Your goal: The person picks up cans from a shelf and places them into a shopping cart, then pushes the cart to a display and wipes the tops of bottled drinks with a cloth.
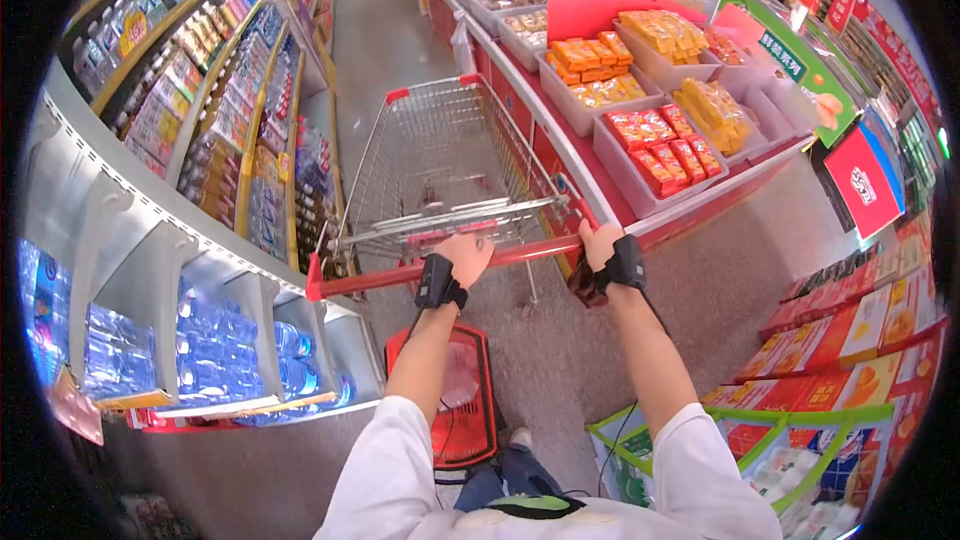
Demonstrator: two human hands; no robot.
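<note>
A wire shopping cart (430,155) with red corner caps stands in front of me, pointing up the aisle. Its red handle (385,278) runs across at waist height. My left hand (467,258) is closed over the middle of this bar, and my right hand (600,243) is wrapped round its right end. Black devices with cables are strapped to both wrists. Below my left forearm, a red basket (490,410) sits on the floor near my feet, with a pinkish, see-through item (460,375) inside.
Shelves of bottles (215,90) line the left, with large water bottles (215,340) lower down. Right of the cart, a long display counter (540,100) carries bins of red packets (655,145) and orange packets (590,58). Stacked boxes (850,340) and a green-edged bin (800,420) stand at lower right.
</note>
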